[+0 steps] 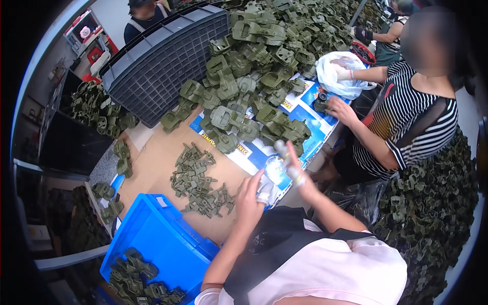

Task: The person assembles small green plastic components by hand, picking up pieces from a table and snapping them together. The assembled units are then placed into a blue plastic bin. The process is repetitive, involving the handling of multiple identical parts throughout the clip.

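The left hand is resting near the front edge of the counter, its fingers bending inward; whether it is gripping anything is not showing clearly. The right hand is blurring just beside it, with pale coverings on some fingers, and its grip is not showing either.

The nearest green plastic bodies are lying just beyond the right hand, at the near end of a large heap on a blue-and-white printed sheet. A flat pile of small green parts is spreading to the left of the left hand, and more green pieces are sitting in the blue bin.

The bodies are looking like stiff, hollow, light plastic, probably easy to lift, with thicker side walls likely offering the safest hold. The small parts are seeming lighter still, with thin prongs that could be snapping under pressure; a fingertip pinch at the thicker middle is looking best. Tangled neighbours could be snagging.
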Motion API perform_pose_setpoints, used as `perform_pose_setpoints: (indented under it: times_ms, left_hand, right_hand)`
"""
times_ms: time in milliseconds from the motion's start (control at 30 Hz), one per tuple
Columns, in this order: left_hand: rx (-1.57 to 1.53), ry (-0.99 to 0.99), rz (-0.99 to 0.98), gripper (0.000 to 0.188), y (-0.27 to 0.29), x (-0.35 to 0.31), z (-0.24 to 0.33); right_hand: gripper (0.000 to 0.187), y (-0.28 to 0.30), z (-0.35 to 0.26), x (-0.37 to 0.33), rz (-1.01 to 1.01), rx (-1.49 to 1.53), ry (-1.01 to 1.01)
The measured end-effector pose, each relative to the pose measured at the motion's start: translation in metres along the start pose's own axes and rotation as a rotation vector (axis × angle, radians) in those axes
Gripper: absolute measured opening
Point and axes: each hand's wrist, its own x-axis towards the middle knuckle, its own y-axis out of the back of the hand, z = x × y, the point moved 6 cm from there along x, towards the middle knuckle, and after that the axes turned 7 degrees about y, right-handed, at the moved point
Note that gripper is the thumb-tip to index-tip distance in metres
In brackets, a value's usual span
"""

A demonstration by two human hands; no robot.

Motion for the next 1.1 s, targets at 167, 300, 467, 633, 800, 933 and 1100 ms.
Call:
perform_pose_setpoints:
  times_ms: [167,300,467,633,800,933,1100]
  left_hand:
    - [0.14,-0.253,0.304,0.026,0.007,0.001,0.002]
    - [0.238,-0.38,0.421,0.019,0.03,-0.007,0.019]
    - [0.059,-0.342,0.538,0.017,0.042,-0.023,0.014]
    - [-0.907,0.169,0.466,0.033,0.036,-0.03,-0.018]
    - [-1.507,0.439,0.206,0.05,0.032,-0.03,-0.035]
    - [-1.523,0.417,0.138,0.052,0.033,-0.02,-0.046]
    - [-1.314,0.319,0.149,0.053,0.06,-0.029,-0.048]
  right_hand:
    - [0.076,-0.067,-0.027,-0.018,-0.209,0.461,-0.014]
    - [0.071,-0.086,-0.038,-0.011,-0.28,0.294,0.014]
    - [0.084,-0.101,-0.045,-0.001,-0.196,0.349,0.097]
    - [0.074,-0.112,-0.054,0.0,-0.274,-0.419,0.561]
    - [0.066,-0.125,-0.056,0.002,-0.441,-0.598,0.628]
    - [0.061,-0.144,-0.076,0.013,-0.449,-0.623,0.687]
    - [0.061,-0.161,-0.069,0.011,-0.524,-0.508,0.623]
